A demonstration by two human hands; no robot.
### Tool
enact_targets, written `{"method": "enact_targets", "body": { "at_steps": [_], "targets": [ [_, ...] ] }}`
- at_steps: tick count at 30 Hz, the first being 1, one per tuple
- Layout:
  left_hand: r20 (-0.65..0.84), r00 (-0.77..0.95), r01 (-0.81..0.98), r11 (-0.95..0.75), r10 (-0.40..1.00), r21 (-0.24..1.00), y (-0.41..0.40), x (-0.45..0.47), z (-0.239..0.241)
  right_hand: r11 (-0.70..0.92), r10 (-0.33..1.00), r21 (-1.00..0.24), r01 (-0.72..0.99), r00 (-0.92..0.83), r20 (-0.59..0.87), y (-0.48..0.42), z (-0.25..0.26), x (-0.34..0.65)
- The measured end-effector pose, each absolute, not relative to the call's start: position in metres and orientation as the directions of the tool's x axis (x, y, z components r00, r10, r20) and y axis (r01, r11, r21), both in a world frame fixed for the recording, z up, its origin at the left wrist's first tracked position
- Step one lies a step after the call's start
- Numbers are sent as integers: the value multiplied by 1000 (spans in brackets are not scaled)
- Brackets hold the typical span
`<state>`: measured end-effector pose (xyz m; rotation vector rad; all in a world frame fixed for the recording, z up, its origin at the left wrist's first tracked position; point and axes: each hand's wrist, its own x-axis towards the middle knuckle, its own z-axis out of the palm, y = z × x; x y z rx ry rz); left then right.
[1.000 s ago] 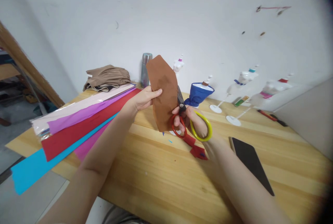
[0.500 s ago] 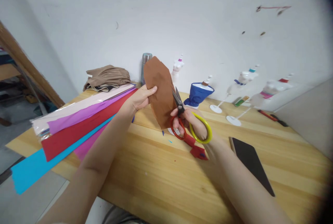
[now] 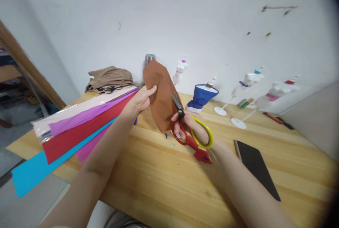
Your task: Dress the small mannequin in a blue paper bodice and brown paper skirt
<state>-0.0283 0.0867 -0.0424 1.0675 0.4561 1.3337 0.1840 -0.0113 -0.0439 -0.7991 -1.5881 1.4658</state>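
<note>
My left hand (image 3: 144, 98) pinches the left edge of a brown piece of fabric (image 3: 160, 97), thumb on the near face and fingers hidden behind. The piece hangs upright above the table, its top rounded and slightly creased. In my right hand (image 3: 189, 123) is a pair of scissors (image 3: 180, 112) with one red and one yellow handle loop. Their dark blades point up and left, lying over the right part of the fabric; they look nearly closed. Below my right hand a red fabric scrap (image 3: 202, 156) lies on the wooden table (image 3: 159, 182).
Strips of coloured fabric (image 3: 79, 129) and a folded brown cloth (image 3: 111, 77) lie at the left. Several small white dress forms (image 3: 251, 79) stand at the back, one in blue fabric (image 3: 201, 97). A metal flask (image 3: 150, 57) is behind the fabric; a dark phone-like slab (image 3: 256, 169) lies right.
The brown fabric has tilted and shifted slightly left and down. The scissors have moved a little left, and their blades, spread before, are now nearer together over the fabric.
</note>
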Motion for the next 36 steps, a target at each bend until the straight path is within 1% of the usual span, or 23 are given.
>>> {"method": "enact_targets", "body": {
  "at_steps": [6,12,16,19,22,24,26,28,30,32,34,36],
  "targets": [
    [330,161,-624,-163,930,764,90,-31,-45,120,848,-992,-36,-515,121,-20,-42,178],
    [230,154,-685,-64,961,726,89,-32,-43,83,802,-997,-7,-593,71,-30,-49,171],
    [229,123,-723,-71,966,687,88,-33,-41,91,823,-996,1,-563,75,-31,-45,172],
    [222,91,-741,-83,971,666,89,-36,-38,140,890,-990,1,-439,125,-24,-39,176],
    [187,44,-750,-92,981,655,90,-41,-36,241,956,-969,54,-184,228,-12,-40,182],
    [165,20,-753,-94,986,651,92,-44,-35,298,954,-945,135,-23,298,-5,-44,184],
    [155,1,-752,-101,988,651,95,-47,-35,294,950,-938,181,53,308,0,-48,183],
    [152,-22,-749,-117,988,652,96,-49,-36,256,962,-953,161,56,268,2,-53,179],
    [145,-39,-743,-126,989,657,97,-51,-36,224,974,-967,124,18,228,2,-57,174],
    [135,-46,-736,-125,990,665,98,-51,-37,214,977,-969,121,-27,212,1,-60,170],
    [127,-45,-731,-119,991,672,98,-52,-38,233,972,-958,164,-76,224,-2,-62,167],
    [120,-38,-730,-109,992,674,99,-53,-40,288,956,-933,216,-124,266,-7,-64,164]
  ]
}}
